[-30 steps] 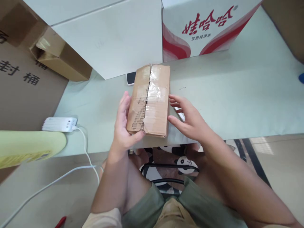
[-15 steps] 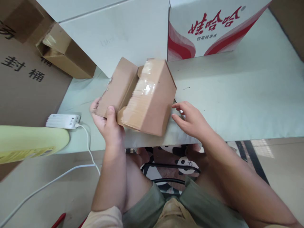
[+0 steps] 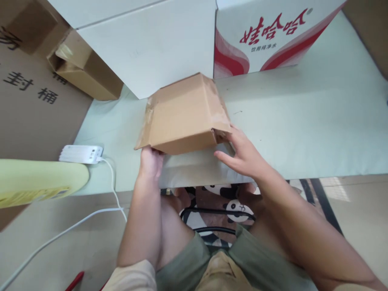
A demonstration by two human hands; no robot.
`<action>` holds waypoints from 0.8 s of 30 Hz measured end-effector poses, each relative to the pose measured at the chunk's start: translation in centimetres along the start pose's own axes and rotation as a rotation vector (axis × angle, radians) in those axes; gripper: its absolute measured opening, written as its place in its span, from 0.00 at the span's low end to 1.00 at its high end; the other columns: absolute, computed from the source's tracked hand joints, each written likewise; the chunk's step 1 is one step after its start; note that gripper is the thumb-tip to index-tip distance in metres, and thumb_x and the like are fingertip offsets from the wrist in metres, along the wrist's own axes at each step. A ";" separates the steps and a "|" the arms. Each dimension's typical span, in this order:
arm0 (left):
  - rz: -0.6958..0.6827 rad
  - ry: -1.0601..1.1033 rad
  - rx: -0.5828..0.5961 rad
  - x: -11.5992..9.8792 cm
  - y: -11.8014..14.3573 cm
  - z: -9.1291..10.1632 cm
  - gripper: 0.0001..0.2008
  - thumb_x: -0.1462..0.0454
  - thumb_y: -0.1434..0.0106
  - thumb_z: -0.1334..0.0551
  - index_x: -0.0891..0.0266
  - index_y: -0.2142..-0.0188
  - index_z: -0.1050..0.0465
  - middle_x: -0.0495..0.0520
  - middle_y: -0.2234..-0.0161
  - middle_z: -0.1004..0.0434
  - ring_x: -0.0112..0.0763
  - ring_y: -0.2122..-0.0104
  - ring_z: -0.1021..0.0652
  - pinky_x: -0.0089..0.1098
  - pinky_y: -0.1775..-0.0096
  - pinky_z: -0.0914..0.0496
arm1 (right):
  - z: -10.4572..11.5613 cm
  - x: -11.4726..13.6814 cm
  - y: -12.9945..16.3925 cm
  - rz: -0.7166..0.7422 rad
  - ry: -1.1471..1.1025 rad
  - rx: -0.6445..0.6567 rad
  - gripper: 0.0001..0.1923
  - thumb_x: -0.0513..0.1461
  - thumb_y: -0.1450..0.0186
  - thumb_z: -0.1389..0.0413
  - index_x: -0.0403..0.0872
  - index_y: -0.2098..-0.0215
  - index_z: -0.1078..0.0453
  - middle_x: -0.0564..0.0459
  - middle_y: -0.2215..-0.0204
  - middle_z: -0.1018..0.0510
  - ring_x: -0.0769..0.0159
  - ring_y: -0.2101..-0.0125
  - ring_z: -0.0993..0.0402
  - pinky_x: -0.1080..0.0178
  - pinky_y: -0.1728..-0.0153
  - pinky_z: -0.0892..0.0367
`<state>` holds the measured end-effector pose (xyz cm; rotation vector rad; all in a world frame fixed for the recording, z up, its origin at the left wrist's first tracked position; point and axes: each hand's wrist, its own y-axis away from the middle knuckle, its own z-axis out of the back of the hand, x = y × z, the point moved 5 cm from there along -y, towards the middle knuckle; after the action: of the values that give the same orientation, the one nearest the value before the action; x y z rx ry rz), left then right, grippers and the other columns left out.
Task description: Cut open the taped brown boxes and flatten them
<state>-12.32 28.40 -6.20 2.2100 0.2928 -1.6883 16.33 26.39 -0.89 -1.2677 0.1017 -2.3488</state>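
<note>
A small brown cardboard box (image 3: 182, 111) with torn tape along its edges is tipped over above the table, a broad plain face upward. My left hand (image 3: 150, 161) grips it from below at the near left corner; most of the fingers are hidden under the box. Close against the near right corner is my right hand (image 3: 242, 151), with the thumb spread away from the fingers. Its fingertips reach behind the loose right flap (image 3: 220, 117) and are partly hidden, touching or nearly touching the cardboard.
Behind the box stand a white carton (image 3: 151, 48) and a red-and-white carton (image 3: 257, 44). At the left are another small cardboard box (image 3: 91, 76), a large brown carton (image 3: 33, 105), a white power bank (image 3: 81, 154) with a cable (image 3: 113, 182), and a yellow-green object (image 3: 39, 178). The pale green tabletop (image 3: 303, 121) extends right.
The box has been turned over, so its open, taped side no longer faces me and a plain face shows. My left hand has moved under it; my right hand stays close beside it.
</note>
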 end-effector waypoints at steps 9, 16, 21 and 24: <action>-0.041 0.032 0.196 -2.1 1.9 -2.7 0.13 0.50 0.47 0.32 0.54 0.68 0.22 0.54 0.62 0.17 0.47 0.50 0.20 0.42 0.49 0.24 | -0.4 -1.7 0.5 -0.183 -0.168 -0.087 0.20 0.49 0.34 0.43 0.49 0.49 0.34 0.44 0.59 0.20 0.54 0.64 0.23 0.49 0.62 0.24; -0.236 -0.056 0.152 -2.4 1.8 -2.3 0.19 0.53 0.57 0.22 0.57 0.68 0.20 0.52 0.65 0.16 0.39 0.62 0.18 0.38 0.54 0.24 | -0.2 -3.3 0.4 -0.294 -0.097 -0.215 0.28 0.54 0.38 0.38 0.50 0.46 0.34 0.42 0.53 0.23 0.50 0.59 0.23 0.46 0.58 0.23; -0.313 -0.092 0.078 -3.2 2.0 -2.1 0.18 0.54 0.55 0.22 0.59 0.69 0.22 0.49 0.70 0.19 0.31 0.70 0.21 0.29 0.66 0.28 | 1.9 -2.4 0.7 -0.312 0.031 -0.388 0.31 0.55 0.37 0.39 0.50 0.42 0.34 0.41 0.52 0.24 0.44 0.50 0.26 0.42 0.50 0.26; -0.249 0.000 0.095 -3.6 2.0 -2.0 0.17 0.48 0.47 0.30 0.59 0.70 0.23 0.51 0.76 0.22 0.31 0.79 0.25 0.29 0.76 0.33 | 2.3 -2.0 0.8 -0.272 -0.054 -0.360 0.27 0.58 0.27 0.56 0.50 0.45 0.32 0.42 0.55 0.23 0.47 0.52 0.25 0.46 0.53 0.26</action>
<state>-10.79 27.44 -1.99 2.3221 0.5168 -1.8640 19.40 26.91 -1.37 -1.5998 0.3702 -2.6065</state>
